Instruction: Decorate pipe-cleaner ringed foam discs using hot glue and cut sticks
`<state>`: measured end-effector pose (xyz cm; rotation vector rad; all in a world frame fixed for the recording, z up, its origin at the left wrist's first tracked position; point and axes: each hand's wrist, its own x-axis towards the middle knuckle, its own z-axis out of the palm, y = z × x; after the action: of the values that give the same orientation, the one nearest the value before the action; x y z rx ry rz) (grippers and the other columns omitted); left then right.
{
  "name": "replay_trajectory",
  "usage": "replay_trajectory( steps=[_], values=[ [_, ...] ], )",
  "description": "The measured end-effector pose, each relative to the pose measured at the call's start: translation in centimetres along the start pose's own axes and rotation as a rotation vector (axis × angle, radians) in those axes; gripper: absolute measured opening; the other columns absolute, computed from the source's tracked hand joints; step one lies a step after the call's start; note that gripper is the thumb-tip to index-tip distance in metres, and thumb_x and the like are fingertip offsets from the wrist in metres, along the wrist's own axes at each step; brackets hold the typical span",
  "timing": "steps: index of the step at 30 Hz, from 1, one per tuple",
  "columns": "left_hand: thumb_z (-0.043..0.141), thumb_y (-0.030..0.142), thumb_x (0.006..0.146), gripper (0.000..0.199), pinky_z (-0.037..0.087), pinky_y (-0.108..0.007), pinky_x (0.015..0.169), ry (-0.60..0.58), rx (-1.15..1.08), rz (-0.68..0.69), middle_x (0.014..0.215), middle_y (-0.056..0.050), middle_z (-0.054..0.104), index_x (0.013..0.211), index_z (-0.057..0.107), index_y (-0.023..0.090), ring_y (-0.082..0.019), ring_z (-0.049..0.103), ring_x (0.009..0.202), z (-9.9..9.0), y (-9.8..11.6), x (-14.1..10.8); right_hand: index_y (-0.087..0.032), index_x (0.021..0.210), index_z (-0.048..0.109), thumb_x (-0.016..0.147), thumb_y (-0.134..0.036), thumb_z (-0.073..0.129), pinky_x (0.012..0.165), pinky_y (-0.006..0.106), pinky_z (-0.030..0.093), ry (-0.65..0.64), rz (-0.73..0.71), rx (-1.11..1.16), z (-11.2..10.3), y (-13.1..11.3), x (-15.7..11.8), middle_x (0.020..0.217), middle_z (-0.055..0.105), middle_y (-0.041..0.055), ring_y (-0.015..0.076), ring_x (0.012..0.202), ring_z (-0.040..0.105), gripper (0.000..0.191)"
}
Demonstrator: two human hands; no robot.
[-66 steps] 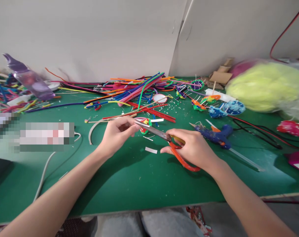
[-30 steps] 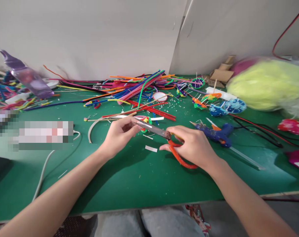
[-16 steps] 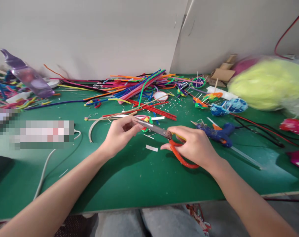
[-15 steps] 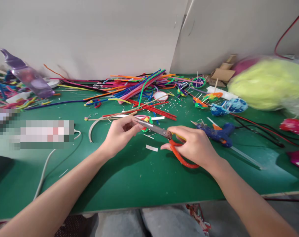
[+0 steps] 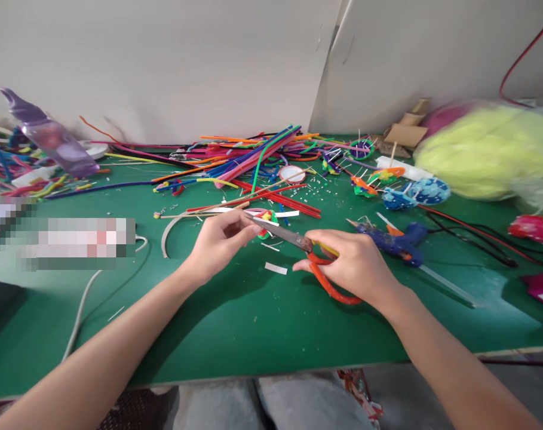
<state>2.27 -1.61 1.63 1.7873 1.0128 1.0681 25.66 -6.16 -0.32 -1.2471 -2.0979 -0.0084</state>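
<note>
The green bench [image 5: 298, 340] is supporting all the items below. A heap of pipe cleaners [image 5: 253, 161] is lying along its far side, by the wall. My right hand [image 5: 361, 260] is gripping the orange handles of the scissors [image 5: 289, 235]; the blades are pointing left, toward my other hand. My left hand [image 5: 212, 245] is pinching a narrow white strip [image 5: 270, 220] between thumb and forefinger, close to the blade tips. The blue glue gun [image 5: 383, 242] is lying to the right, just beyond my right hand. The strip is running along the blades; whether they are parted, I cannot tell. For a clean edge, I am judging that the strip needs to be taut and flat, the blades aligned with the intended line, and the closing stroke slow. Caution: my left fingertips are sitting very near the points, so they need clearance first. A small multicoloured piece [image 5: 267, 232] is showing behind the blades, and a short white offcut [image 5: 276, 269] is lying nearer me.
</note>
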Motion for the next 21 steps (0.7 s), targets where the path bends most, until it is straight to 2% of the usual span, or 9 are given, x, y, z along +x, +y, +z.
replay_trajectory(
  steps=[6,10,14,17,19,21],
  values=[
    [0.067,0.034,0.078,0.024,0.033,-0.022,0.045,0.012,0.010,0.008,0.056,0.002,0.052,0.064,0.058,0.016,-0.009,0.042,0.049,-0.1,0.2,0.1,-0.019,0.091,0.069,0.076,-0.055,0.068,0.065,0.029,0.050,-0.015,0.044,0.027,-0.2,-0.2,0.0,0.084,0.074,0.0072,0.0207,0.070,0.068,0.038],
    [0.068,0.033,0.077,0.020,0.036,-0.021,0.047,0.014,-0.047,-0.017,0.060,0.001,0.055,0.070,0.063,0.015,-0.009,0.046,0.050,-0.1,0.1,0.1,-0.020,0.090,0.065,0.071,-0.056,0.072,0.057,0.026,0.045,-0.024,0.124,0.067,-0.6,-0.3,0.4,0.075,0.069,0.0032,0.0154,0.060,0.059,0.042],
    [0.069,0.032,0.076,0.020,0.039,-0.022,0.050,-0.012,-0.073,-0.037,0.062,0.001,0.056,0.071,0.062,0.015,-0.009,0.048,0.053,-0.2,0.3,0.0,-0.021,0.087,0.061,0.067,-0.059,0.073,0.047,0.023,0.036,-0.177,0.243,0.223,-1.2,-0.6,0.8,0.059,0.053,-0.0043,0.0105,0.050,0.042,0.045],
    [0.067,0.030,0.078,0.018,0.039,-0.022,0.052,-0.048,-0.069,-0.015,0.062,0.001,0.055,0.070,0.061,0.015,-0.010,0.048,0.055,-0.3,0.5,-0.1,-0.021,0.087,0.061,0.065,-0.059,0.075,0.045,0.021,0.032,-0.284,0.339,0.425,-1.5,-0.7,0.9,0.058,0.047,-0.0059,0.0094,0.050,0.039,0.045],
    [0.064,0.030,0.079,0.019,0.039,-0.022,0.052,-0.061,-0.027,0.011,0.062,0.001,0.055,0.068,0.060,0.015,-0.010,0.049,0.055,-0.4,0.7,-0.1,-0.021,0.086,0.061,0.065,-0.056,0.076,0.045,0.022,0.033,-0.249,0.405,0.561,-1.5,-0.7,0.9,0.060,0.048,-0.0052,0.0094,0.051,0.041,0.044],
    [0.062,0.031,0.081,0.022,0.040,-0.023,0.052,-0.062,0.066,0.047,0.062,0.000,0.058,0.066,0.061,0.015,-0.011,0.051,0.056,-0.3,0.6,-0.1,-0.020,0.084,0.061,0.067,-0.054,0.075,0.044,0.022,0.034,-0.156,0.455,0.686,-1.6,-0.5,1.0,0.060,0.050,-0.0044,0.0091,0.049,0.042,0.041]
  ],
)
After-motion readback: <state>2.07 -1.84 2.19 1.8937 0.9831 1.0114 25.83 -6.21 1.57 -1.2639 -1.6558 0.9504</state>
